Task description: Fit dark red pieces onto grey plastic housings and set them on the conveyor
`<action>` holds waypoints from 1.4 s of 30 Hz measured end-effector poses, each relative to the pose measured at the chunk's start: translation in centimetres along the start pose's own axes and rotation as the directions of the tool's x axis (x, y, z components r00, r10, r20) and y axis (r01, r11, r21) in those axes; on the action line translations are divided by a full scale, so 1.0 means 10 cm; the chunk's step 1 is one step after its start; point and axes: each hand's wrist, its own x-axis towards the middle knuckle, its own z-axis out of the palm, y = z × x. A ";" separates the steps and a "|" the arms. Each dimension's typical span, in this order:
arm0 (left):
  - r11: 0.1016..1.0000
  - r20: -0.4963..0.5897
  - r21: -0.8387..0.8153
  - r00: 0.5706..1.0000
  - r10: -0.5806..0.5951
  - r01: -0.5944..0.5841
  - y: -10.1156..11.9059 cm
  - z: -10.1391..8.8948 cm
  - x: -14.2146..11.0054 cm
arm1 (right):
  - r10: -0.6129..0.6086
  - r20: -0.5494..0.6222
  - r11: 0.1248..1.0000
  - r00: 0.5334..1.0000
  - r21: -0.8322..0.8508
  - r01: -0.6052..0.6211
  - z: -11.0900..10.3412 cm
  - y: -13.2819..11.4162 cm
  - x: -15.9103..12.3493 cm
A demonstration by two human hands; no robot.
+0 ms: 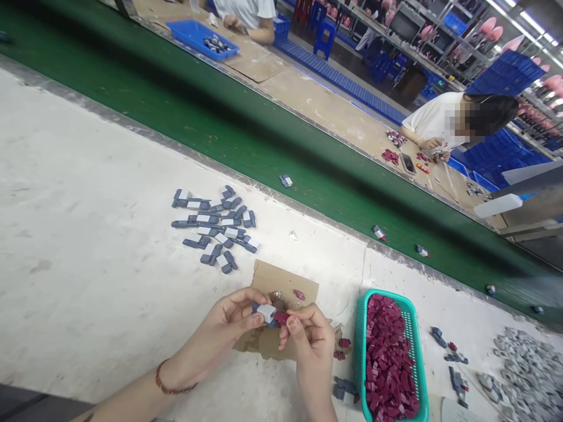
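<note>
Between thumb and fingers, my left hand pinches a small grey-and-navy plastic part. From the other side my right hand grips a small maroon plastic piece, which touches the end of that part; how deep it sits I cannot tell. Both hands are over a piece of brown cardboard, where one loose maroon piece lies. Beyond my left hand, a cluster of navy-and-white parts is spread on the white table. A turquoise basket full of maroon pieces stands to the right of my right hand.
A green conveyor belt crosses diagonally behind the table, carrying several parts. At right lies a heap of grey pieces, with a few navy parts nearby. Across the belt, a person handles small pieces, and a blue tray sits farther left.
</note>
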 end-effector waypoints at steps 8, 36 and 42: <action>0.987 -0.034 0.087 0.990 0.138 -0.134 -0.08 -0.05 0.01 | 0.045 -0.003 0.999 0.999 0.013 -0.045 0.05 0.03 -0.02; 0.273 0.181 0.867 0.773 0.608 -0.417 1.21 0.43 1.87 | -0.446 -0.348 0.475 0.825 -0.873 -0.111 -1.61 -0.21 0.12; -0.067 0.404 0.880 0.667 0.626 -0.469 1.22 0.63 2.17 | -0.467 -0.364 0.546 0.806 -0.835 -0.061 -1.66 -0.20 0.07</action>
